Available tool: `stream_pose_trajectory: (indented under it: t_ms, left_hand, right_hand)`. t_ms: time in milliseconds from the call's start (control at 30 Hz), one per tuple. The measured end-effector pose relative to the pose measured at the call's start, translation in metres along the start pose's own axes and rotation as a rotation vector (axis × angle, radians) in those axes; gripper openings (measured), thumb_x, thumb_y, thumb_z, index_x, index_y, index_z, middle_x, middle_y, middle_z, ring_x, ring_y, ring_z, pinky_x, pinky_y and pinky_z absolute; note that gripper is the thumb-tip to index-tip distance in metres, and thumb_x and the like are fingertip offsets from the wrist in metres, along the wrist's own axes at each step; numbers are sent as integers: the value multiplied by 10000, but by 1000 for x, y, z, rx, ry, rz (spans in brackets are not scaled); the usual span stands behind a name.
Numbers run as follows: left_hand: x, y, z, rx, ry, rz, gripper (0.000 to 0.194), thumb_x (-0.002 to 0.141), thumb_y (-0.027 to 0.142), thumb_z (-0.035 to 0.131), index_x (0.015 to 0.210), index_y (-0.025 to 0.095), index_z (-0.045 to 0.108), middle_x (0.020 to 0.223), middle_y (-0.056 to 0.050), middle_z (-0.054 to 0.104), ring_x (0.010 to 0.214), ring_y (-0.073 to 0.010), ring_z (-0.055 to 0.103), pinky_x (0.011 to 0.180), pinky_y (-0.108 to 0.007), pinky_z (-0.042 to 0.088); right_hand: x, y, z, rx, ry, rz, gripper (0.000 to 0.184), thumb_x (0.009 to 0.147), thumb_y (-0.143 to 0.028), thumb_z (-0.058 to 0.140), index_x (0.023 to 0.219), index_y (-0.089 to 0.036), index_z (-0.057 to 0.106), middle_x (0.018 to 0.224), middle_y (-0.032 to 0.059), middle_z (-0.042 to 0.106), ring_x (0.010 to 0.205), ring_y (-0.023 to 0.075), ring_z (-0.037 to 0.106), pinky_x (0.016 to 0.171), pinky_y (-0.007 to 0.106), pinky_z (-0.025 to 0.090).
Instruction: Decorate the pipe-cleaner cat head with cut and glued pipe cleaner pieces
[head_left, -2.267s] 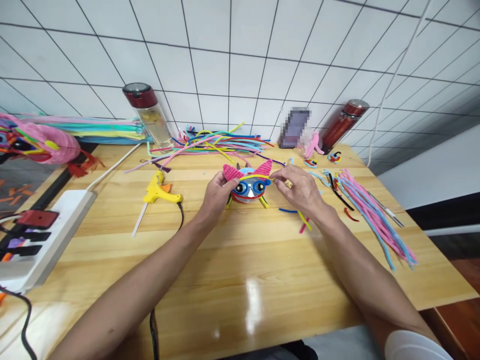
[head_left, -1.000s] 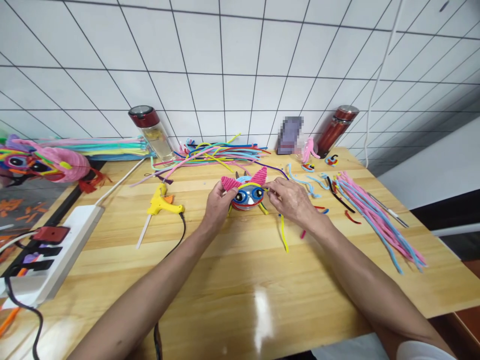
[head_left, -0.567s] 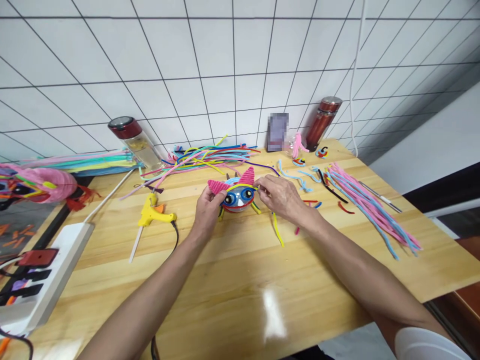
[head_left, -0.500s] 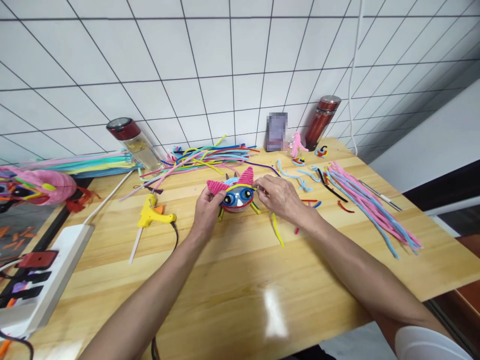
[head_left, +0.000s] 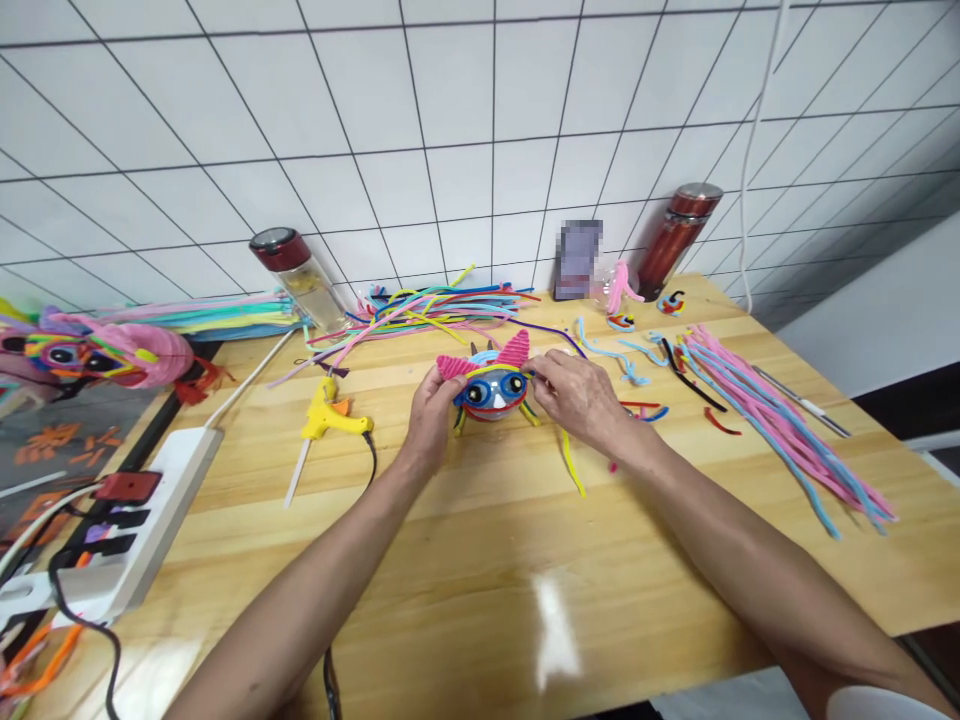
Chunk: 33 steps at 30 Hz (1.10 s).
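Between my hands is a small pipe-cleaner animal head point(head_left: 493, 391) with pink ears, blue-rimmed eyes, a white nose and a red mouth line. My left hand point(head_left: 433, 408) grips its left side, thumb by the left ear. At its right edge, my right hand point(head_left: 576, 392) pinches the end of the yellow strip that arches over the eyes. A loose yellow pipe cleaner point(head_left: 573, 464) lies on the table below my right hand. Short red and blue pieces point(head_left: 646, 411) lie just beyond that wrist.
A yellow glue gun point(head_left: 330, 416) lies to the left, near a white power strip point(head_left: 161, 520). Pipe cleaners are heaped point(head_left: 442, 312) at the back and bundled point(head_left: 780, 420) on the right. A glass bottle point(head_left: 300, 280), a phone point(head_left: 577, 260) and a red flask point(head_left: 679, 240) stand along the wall.
The whole view has shifted, so things on the table appear farther right. Both hands keep their hold on the animal head, with little change in their pose.
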<state>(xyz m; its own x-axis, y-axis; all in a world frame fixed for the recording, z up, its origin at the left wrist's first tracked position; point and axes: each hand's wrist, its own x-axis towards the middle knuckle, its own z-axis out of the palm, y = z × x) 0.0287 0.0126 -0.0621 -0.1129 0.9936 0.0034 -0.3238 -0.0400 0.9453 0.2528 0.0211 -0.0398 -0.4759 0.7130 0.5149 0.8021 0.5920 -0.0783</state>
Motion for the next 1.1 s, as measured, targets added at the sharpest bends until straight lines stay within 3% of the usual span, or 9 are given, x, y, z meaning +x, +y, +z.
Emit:
stream_pose_trajectory:
  t_ms: [267,433,600,1100]
  left_hand:
    - [-1,2,-1,-75,-55,19,159,777,298,704,895,192,719,872,3,734,826,-156,636,816,-265,496]
    - [-2,2,1,-64,-62,-1,276,825,408,758,973,178,733,943,-20,755,877,-163,655,872,-276,501]
    - [-1,2,1,5,-33,-20,342,780,459,818,954,177,730,916,-22,755,849,-170,654,842,-287,500]
    - [3,1,-1,14,-18,-34,296,672,298,765,940,177,724,883,-9,749,812,-171,646,792,-295,512]
  right_hand:
    - [1,2,-1,-39,36,-29,285,952,-110,532,1108,-216,745,865,52,726,768,207,633,692,314,412]
    - [1,9,-2,-54,84,-80,276,944,-78,532,1054,-210,748,857,48,712,767,204,620,666,311,394]
    - [3,17,-5,-41,86,-95,259,986,-105,523,1047,-226,743,886,61,701,816,214,614,698,322,404]
    - [11,17,-8,-44,56,-142,283,1053,-162,462,1071,-221,738,848,67,658,831,222,592,739,342,415]
